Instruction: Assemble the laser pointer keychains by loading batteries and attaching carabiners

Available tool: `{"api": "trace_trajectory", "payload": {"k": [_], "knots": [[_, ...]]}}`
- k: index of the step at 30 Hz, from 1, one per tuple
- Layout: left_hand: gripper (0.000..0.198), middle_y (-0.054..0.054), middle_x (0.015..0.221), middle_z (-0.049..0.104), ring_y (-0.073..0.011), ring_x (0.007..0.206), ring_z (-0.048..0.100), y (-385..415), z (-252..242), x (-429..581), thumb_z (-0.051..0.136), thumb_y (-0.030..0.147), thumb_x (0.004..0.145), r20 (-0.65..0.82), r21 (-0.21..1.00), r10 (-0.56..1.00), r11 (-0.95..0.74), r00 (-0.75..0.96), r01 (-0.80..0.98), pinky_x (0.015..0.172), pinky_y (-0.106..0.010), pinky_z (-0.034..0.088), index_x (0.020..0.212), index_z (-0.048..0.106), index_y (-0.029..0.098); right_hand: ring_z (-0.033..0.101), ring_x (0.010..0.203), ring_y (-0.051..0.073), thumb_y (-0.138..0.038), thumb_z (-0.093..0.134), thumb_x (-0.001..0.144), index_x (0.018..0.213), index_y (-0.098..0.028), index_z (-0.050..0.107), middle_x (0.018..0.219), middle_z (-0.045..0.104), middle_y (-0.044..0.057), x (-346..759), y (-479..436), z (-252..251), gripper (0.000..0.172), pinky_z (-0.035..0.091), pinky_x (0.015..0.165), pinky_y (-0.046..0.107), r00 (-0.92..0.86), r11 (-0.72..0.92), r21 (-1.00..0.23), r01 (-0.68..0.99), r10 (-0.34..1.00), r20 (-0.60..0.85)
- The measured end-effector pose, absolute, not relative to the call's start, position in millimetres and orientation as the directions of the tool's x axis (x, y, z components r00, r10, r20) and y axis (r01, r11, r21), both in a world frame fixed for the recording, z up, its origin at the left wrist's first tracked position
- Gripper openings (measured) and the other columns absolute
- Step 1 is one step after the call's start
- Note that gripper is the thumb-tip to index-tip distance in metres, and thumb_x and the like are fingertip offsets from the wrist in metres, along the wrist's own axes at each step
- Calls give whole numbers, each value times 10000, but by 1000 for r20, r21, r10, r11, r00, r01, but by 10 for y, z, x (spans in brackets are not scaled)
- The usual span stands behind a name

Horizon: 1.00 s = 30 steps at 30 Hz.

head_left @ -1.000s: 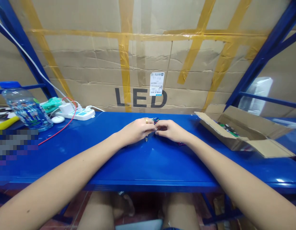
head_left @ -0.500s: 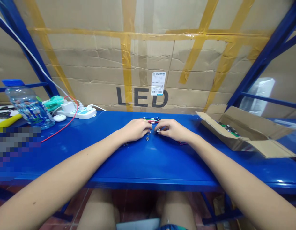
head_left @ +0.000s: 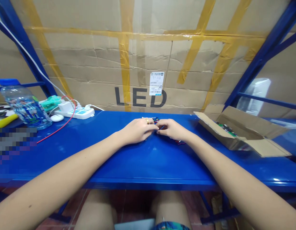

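My left hand [head_left: 137, 130] reaches in over the blue table, palm down, with thumb and fingertips pressed together. Against its fingertips lie the pinched thumb and forefinger of my right hand [head_left: 174, 129]. Whatever the two hands hold between them is too small and blurred to make out. Just behind the fingers lies a bunch of thin, shiny coloured metal pieces [head_left: 156, 119], partly covered by the hands. A few red and purple pieces [head_left: 179, 142] show beside the right wrist. The small silver rings seen earlier are mostly hidden by my left hand.
An open cardboard box [head_left: 236, 132] with green and dark parts stands at the right. On the left are a water bottle [head_left: 25, 105], a white power strip [head_left: 82, 112] with cables, and a red wire [head_left: 64, 125]. A large cardboard sheet [head_left: 95, 70] rises behind the blue table [head_left: 148, 166].
My left hand has moved slightly right, so its fingertips meet those of my right hand. The small metal ring visible in my right fingers is now hidden, as are the loose ones.
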<state>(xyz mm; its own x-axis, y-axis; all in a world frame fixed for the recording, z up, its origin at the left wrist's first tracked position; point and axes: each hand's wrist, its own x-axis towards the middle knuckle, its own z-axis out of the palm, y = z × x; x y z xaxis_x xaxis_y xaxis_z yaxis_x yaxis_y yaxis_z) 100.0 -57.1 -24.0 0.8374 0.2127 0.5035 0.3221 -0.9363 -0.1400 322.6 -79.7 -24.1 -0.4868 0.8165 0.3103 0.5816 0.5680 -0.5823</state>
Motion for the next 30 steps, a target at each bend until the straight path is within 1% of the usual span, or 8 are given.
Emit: {"api": "trace_trajectory", "payload": {"k": [4, 10, 12, 16, 19, 22, 27, 30], "knots": [[303, -106, 1139, 694, -223, 1034, 660, -564, -235, 1007, 462, 182, 969, 491, -229, 201, -909, 848, 348, 902, -378, 528, 1171, 685, 220, 640, 831, 199, -185, 593, 771, 875, -177, 737, 877, 738, 24, 3239, -786, -234, 179, 477, 775, 307, -489, 569, -582, 581, 816, 309], [261, -131, 1093, 687, -251, 987, 648, -642, -200, 1091, 433, 202, 982, 427, -319, 245, -860, 870, 398, 839, -388, 519, 1083, 672, 170, 635, 859, 208, -232, 642, 779, 777, -183, 736, 865, 734, 30, 3233, -770, -251, 107, 476, 829, 329, -514, 598, -569, 565, 794, 325], [203, -126, 1090, 684, -243, 977, 645, -665, -184, 1104, 475, 213, 967, 431, -259, 274, -875, 860, 409, 834, -371, 514, 1064, 644, 155, 645, 870, 209, -235, 655, 777, 799, -187, 743, 886, 740, 31, 3231, -771, -257, 103, 483, 835, 330, -506, 583, -590, 559, 803, 314], [128, -84, 963, 685, -204, 884, 641, -649, -137, 1055, 513, 211, 944, 473, -53, 379, -889, 795, 455, 781, -319, 504, 990, 613, 147, 662, 876, 205, -209, 666, 761, 853, -201, 758, 913, 751, 27, 3223, -793, -237, 130, 495, 842, 326, -480, 540, -628, 560, 830, 285], [201, -91, 975, 689, -218, 921, 635, -570, -130, 983, 465, 145, 945, 459, -75, 390, -878, 798, 472, 803, -333, 493, 1004, 657, 152, 664, 868, 201, -203, 667, 758, 865, -206, 760, 912, 753, 23, 3218, -806, -214, 142, 499, 843, 331, -472, 521, -629, 577, 841, 264], [262, -98, 991, 709, -235, 943, 641, -482, -166, 934, 463, 158, 954, 392, -98, 400, -877, 829, 470, 828, -359, 491, 1023, 714, 188, 661, 843, 197, -221, 668, 764, 891, -201, 755, 902, 749, 25, 3225, -796, -213, 156, 508, 816, 335, -446, 485, -649, 587, 862, 241], [230, -54, 968, 731, -212, 926, 670, -419, -228, 944, 539, 183, 914, 315, 12, 418, -900, 852, 437, 821, -322, 493, 954, 753, 255, 652, 851, 199, -261, 650, 787, 920, -187, 747, 897, 742, 30, 3234, -776, -229, 180, 505, 803, 338, -439, 460, -681, 570, 871, 221], [212, -50, 956, 734, -211, 926, 673, -412, -238, 979, 551, 187, 893, 325, 33, 423, -899, 846, 437, 812, -312, 496, 906, 752, 252, 642, 833, 196, -266, 652, 783, 929, -187, 750, 879, 738, 23, 3218, -790, -216, 194, 498, 797, 338, -438, 461, -671, 580, 872, 220]]}}
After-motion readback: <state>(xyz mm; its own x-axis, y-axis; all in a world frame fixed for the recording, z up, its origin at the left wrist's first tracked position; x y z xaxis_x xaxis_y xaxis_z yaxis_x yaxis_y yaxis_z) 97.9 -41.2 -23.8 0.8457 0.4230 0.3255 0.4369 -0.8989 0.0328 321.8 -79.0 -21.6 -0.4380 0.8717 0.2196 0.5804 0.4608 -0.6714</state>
